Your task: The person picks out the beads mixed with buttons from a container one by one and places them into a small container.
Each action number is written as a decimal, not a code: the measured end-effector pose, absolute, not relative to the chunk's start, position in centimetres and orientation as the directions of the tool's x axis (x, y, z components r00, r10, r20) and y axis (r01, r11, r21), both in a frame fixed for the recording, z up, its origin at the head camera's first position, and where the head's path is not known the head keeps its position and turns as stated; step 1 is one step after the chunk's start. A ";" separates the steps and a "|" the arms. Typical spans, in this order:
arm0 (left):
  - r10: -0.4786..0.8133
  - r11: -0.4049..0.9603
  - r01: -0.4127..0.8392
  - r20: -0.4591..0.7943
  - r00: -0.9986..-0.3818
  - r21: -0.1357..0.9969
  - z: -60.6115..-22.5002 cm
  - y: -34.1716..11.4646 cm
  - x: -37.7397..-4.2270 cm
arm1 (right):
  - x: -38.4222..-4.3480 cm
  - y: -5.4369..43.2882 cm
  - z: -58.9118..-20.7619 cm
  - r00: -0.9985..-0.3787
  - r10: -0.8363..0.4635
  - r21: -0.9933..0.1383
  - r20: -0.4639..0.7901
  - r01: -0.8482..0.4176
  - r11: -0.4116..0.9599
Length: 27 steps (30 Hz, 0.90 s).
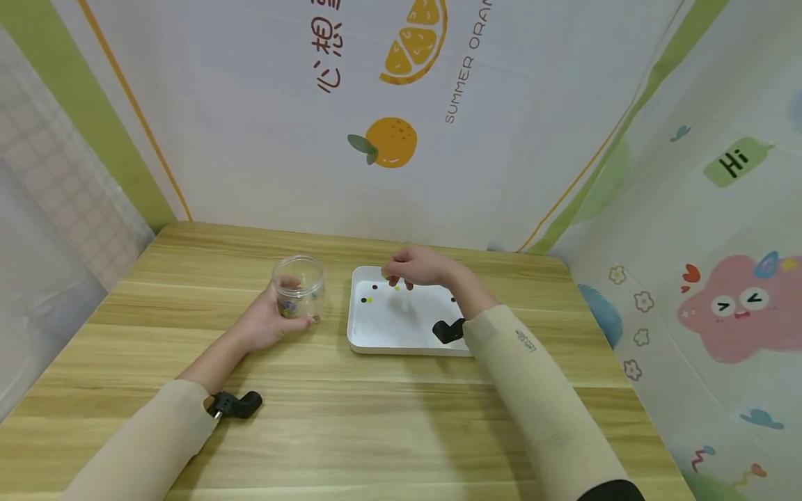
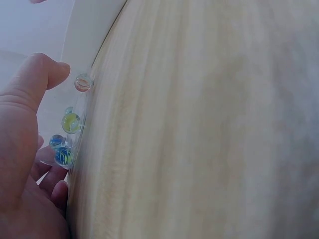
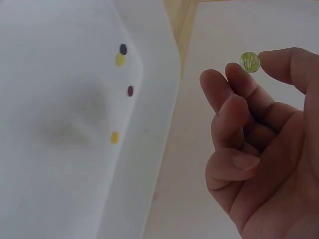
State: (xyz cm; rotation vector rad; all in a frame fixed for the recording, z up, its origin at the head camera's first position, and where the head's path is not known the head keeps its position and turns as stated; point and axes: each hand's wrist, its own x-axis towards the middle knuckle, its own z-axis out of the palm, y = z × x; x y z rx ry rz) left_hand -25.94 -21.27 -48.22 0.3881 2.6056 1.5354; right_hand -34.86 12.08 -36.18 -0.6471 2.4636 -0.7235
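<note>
My left hand [image 1: 266, 323] holds a clear round jar [image 1: 299, 278] upright on the table, fingers and thumb around its side. Several glass marbles [image 2: 71, 123] with coloured swirls show low in the jar in the left wrist view. Above the far side of a white rectangular tray [image 1: 407, 350], my right hand [image 1: 422, 266] pinches a yellow-green glass marble [image 3: 249, 62] between thumb and fingertip. Small flat oval pieces lie in the tray: a black piece [image 3: 123, 49] beside a yellow piece [image 3: 119, 59], a dark red piece [image 3: 130, 91] and others. My forearm hides the tray's right part.
The wood-grain table [image 1: 313, 431] carries the jar on the left and the tray to its right. A printed white curtain [image 1: 263, 153] hangs behind the far edge, with another curtain [image 1: 689, 229] along the right side.
</note>
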 end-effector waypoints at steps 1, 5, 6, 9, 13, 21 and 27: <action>0.265 0.461 0.170 0.048 -0.963 0.871 -48.2 -21.3 -25.9 | -34.8 11.8 -35.9 -0.769 -0.559 -0.592 -0.310 -0.304 0.746; 0.266 0.457 0.169 0.047 -0.963 0.873 -48.1 -21.2 -26.0 | -34.7 10.5 -34.5 -0.764 -0.585 -0.586 -0.273 -0.350 0.731; 0.266 0.456 0.168 0.047 -0.963 0.874 -48.1 -21.2 -25.9 | -34.7 10.1 -34.2 -0.762 -0.593 -0.588 -0.258 -0.363 0.722; 0.265 0.457 0.169 0.047 -0.963 0.873 -48.1 -21.3 -25.9 | -34.4 8.9 -33.1 -0.755 -0.620 -0.594 -0.215 -0.403 0.696; 0.261 0.465 0.167 0.045 -0.964 0.869 -48.2 -21.3 -26.0 | -34.1 7.3 -32.0 -0.744 -0.645 -0.615 -0.175 -0.428 0.662; 0.265 0.458 0.180 0.060 -0.962 0.871 -48.5 -21.4 -26.0 | -33.3 4.4 -30.9 -0.737 -0.666 -0.589 -0.119 -0.487 0.644; 0.271 0.445 0.181 0.061 -0.961 0.877 -48.4 -21.4 -26.0 | -32.4 2.1 -31.1 -0.727 -0.684 -0.525 -0.059 -0.561 0.641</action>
